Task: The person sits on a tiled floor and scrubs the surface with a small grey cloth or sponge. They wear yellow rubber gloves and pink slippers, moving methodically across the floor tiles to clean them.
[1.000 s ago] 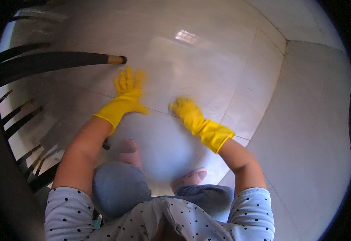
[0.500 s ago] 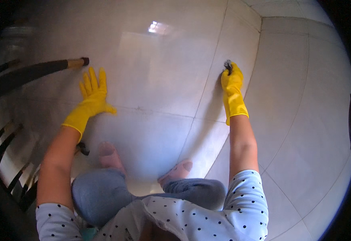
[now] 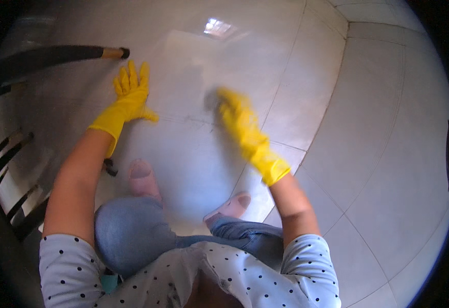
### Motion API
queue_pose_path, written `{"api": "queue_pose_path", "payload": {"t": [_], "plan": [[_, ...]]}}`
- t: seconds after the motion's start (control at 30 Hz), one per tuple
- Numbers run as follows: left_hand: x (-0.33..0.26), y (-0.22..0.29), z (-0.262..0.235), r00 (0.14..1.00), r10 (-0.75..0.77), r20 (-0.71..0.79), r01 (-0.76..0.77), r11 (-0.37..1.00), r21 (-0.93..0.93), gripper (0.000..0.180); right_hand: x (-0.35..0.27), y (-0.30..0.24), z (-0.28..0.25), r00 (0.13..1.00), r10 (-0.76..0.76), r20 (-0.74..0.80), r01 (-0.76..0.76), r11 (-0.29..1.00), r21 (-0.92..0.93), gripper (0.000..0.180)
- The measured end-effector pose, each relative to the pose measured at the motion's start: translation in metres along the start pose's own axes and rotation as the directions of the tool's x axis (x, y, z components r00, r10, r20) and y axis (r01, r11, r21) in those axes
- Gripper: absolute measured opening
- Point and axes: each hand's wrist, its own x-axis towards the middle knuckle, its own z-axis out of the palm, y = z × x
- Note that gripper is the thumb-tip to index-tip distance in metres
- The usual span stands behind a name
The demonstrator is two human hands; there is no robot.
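My left hand point(image 3: 130, 96), in a yellow rubber glove, rests on the glossy pale floor tiles point(image 3: 183, 149) with its fingers spread, close to the tip of a black chair leg point(image 3: 75, 53). Also gloved in yellow, my right hand point(image 3: 239, 120) is smeared by motion near the middle of the floor. Its fingers are closed on a small grey scouring pad point(image 3: 212, 98), which looks like steel wool and is blurred. Just below the pad, dark specks point(image 3: 199, 120) lie along a tile joint.
Pale tiled wall point(image 3: 368, 113) rises on the right from the floor's edge. More black chair parts point(image 3: 1, 151) crowd the left side. My feet in pink slippers point(image 3: 143, 177) stand below my hands. Light reflects off the floor at the top.
My right hand has swept left with the scouring pad, from beside the wall to mid-floor. My left hand stays flat on the floor; the whole view has shifted slightly.
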Motion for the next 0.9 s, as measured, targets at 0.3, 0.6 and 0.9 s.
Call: {"api": "queue_pose_path", "payload": {"t": [0.3, 0.6, 0.9], "plan": [[-0.022, -0.005, -0.018, 0.999, 0.015, -0.029, -0.016, 0.999, -0.045, 0.15, 0.05, -0.039, 0.024, 0.939, 0.315, 0.137, -0.29, 0.941, -0.172, 0.026], [-0.022, -0.004, -0.015, 0.998, 0.023, -0.056, -0.025, 0.999, -0.046, 0.155, -0.017, 0.013, -0.047, 0.984, 0.046, -0.171, -0.075, 0.984, -0.164, 0.022], [-0.017, -0.002, -0.015, 0.999, 0.027, -0.027, -0.028, 0.999, -0.037, 0.155, -0.01, 0.049, -0.011, 0.943, -0.01, -0.334, -0.116, 0.928, -0.355, 0.015]]}}
